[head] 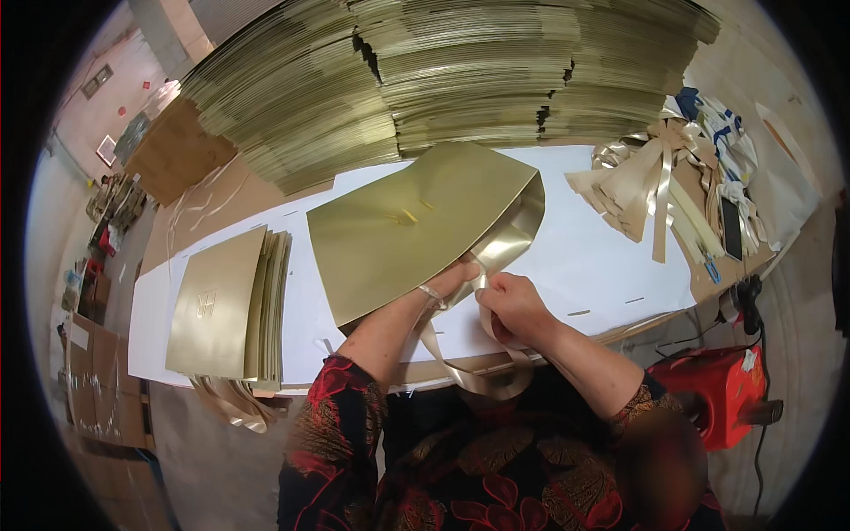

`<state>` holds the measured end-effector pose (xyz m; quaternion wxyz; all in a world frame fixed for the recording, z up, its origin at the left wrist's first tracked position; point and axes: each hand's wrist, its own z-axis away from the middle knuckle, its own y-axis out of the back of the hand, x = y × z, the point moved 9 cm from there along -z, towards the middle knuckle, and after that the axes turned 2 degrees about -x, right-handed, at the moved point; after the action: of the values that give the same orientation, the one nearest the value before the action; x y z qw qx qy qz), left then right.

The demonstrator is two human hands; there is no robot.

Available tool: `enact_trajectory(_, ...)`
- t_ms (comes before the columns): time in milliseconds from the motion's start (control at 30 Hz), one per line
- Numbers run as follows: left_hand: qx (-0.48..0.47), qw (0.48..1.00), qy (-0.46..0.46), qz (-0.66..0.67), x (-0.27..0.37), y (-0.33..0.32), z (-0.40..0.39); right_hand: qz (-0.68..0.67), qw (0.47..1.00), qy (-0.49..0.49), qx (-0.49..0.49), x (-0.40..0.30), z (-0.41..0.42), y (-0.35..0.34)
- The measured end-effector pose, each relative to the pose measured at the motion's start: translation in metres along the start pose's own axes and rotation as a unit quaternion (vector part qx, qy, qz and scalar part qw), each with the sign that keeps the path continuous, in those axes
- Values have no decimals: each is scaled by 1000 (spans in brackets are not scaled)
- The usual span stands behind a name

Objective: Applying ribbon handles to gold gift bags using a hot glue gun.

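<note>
A gold paper bag (412,219) lies tilted on the white-covered table, its mouth facing right and towards me. Small yellow strips (410,216) show on its upper panel. My left hand (463,271) is at the bag's mouth, its fingertips partly hidden, gripping a champagne satin ribbon (479,282). Close beside it, my right hand (514,302) is closed around the same ribbon, knuckles up. From the hands the ribbon hangs in a loop over the table's front edge. A clear-looking band circles my left wrist.
Tall stacks of flat gold bags (465,73) line the back. Several gold bags (216,312) stand at left, ribbons (232,405) hanging below them. Cut ribbons (627,186), a phone (731,229) and blue-handled scissors (712,269) lie right. A red stool (720,391) stands below.
</note>
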<state>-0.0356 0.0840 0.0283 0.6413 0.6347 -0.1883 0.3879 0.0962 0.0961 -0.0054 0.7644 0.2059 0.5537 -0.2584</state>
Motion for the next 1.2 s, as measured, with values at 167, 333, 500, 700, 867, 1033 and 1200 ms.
enact_trajectory(167, 20, 998, 24, 47, -14, -8, -2, 133, 991, 31, 10, -6, 16, 4)
enact_trajectory(333, 34, 992, 43, 112, -32, -22, -12, 205, 976, 51, 47, 3, 24, 18)
enact_trajectory(500, 29, 989, 57, 135, -53, -43, -26, -89, 993, -83, -10, 15, 28, 19)
enact_trajectory(700, 67, 994, 2, -81, -47, -43, -16, 494, 855, 150, 47, -36, 22, 16)
enact_trajectory(867, 121, 980, 38, -155, -26, -13, 19, 442, 809, 378, 83, -79, 10, 6)
enact_trajectory(1033, 146, 951, 58, -267, -33, 40, 84, 503, 754, 414, 84, -66, -31, 12)
enact_trajectory(1200, 182, 946, -96, -252, -52, 44, 117, 457, 836, 296, 67, -39, -46, 33)
